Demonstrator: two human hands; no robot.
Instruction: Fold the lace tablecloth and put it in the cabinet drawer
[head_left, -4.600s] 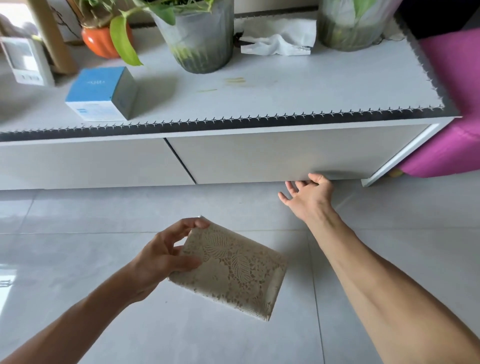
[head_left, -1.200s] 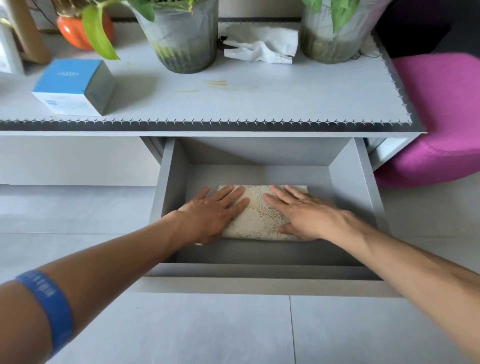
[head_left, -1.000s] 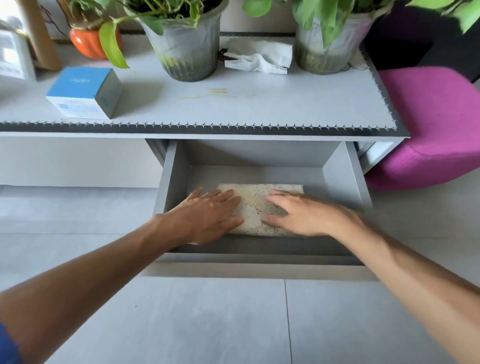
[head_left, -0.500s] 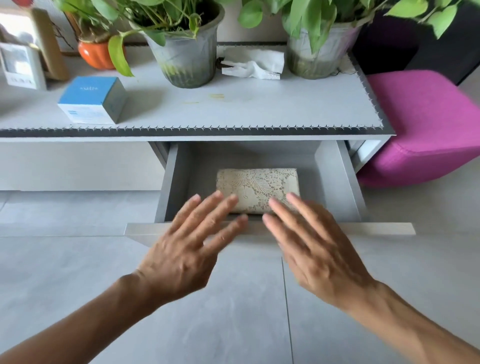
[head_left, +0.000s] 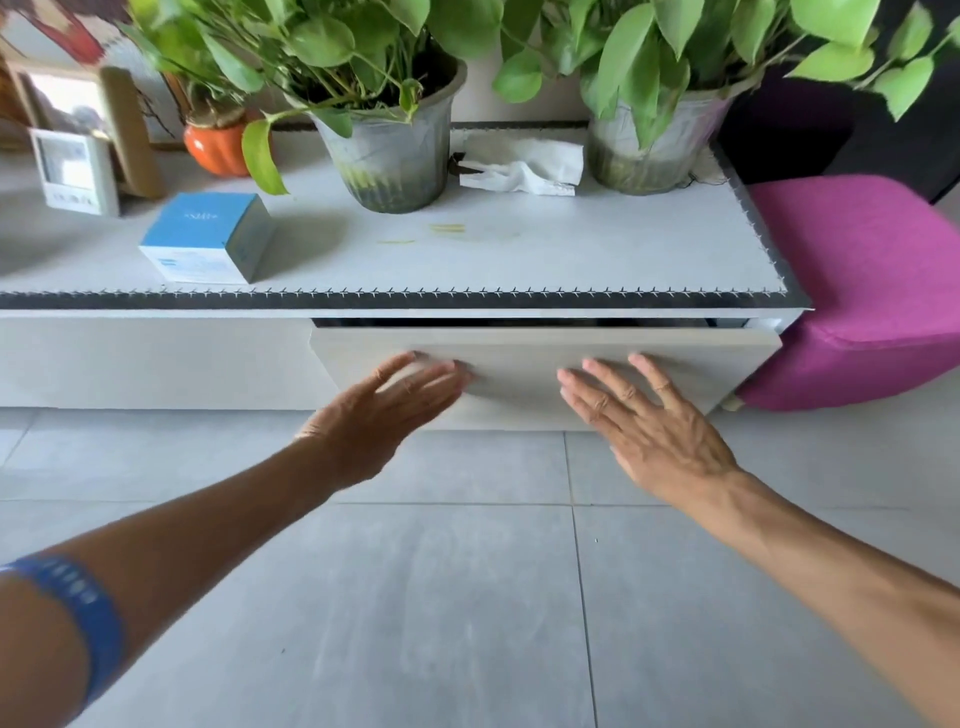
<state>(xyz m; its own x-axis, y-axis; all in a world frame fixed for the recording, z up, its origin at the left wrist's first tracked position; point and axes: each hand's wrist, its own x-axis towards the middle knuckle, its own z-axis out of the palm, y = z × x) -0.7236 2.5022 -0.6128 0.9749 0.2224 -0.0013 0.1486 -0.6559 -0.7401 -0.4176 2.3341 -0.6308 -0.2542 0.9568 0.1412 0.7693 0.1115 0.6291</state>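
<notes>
The cabinet drawer (head_left: 530, 353) on the right side of the low white cabinet (head_left: 156, 358) is pushed nearly shut, with only a thin dark gap along its top edge. My left hand (head_left: 384, 410) and my right hand (head_left: 644, 426) both have straight fingers, and their fingertips touch the drawer front. The lace tablecloth is out of sight inside the drawer.
On the cabinet top stand two potted plants (head_left: 395, 156) (head_left: 649, 150), a crumpled white tissue (head_left: 524, 169), a blue box (head_left: 208, 236), an orange pot (head_left: 215, 143) and a small white display (head_left: 75, 174). A magenta stool (head_left: 862, 291) sits right of the cabinet. Grey floor tiles (head_left: 467, 597) lie below.
The folded lace tablecloth was laid in the open drawer and both hands left it. The drawer has since slid in almost fully, hiding the cloth, with both hands at its front.
</notes>
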